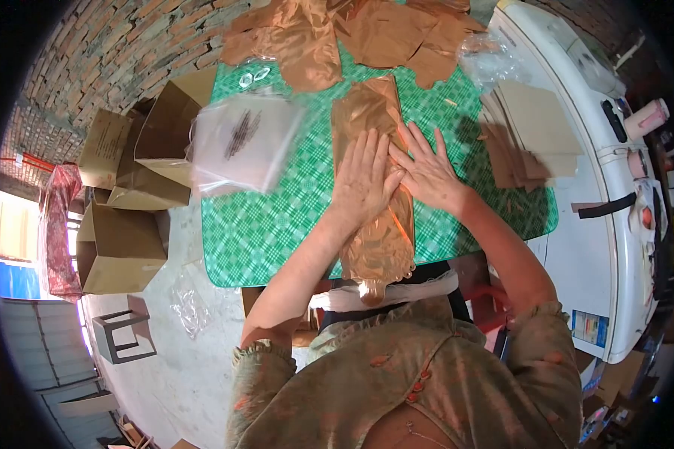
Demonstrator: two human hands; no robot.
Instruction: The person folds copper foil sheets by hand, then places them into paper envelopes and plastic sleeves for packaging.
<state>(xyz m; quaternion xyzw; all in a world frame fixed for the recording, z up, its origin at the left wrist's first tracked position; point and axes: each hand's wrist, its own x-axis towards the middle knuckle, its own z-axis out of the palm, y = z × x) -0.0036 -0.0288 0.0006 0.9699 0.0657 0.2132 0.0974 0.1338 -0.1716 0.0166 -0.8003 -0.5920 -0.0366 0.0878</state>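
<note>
A folded copper-coloured foil balloon [378, 247] lies lengthwise on the green checked tablecloth [277, 239], its lower end hanging past the table's near edge. My left hand [365, 176] rests flat on the foil, fingers stretched out and pointing away from me. Beside it, my right hand [433, 173] lies with spread fingers across the foil's right edge and partly over the cloth. The thumbs and fingertips of both hands come close together at the middle. More crumpled copper foil pieces [397, 34] cover the far end of the table.
Left on the table is a stack of clear plastic bags [240, 142] with dark print. Brown cardboard sheets [532, 127] and crumpled clear plastic [490, 56] lie at the right. A white appliance [569, 224] borders the table's right side. Open cardboard boxes [123, 247] stand left.
</note>
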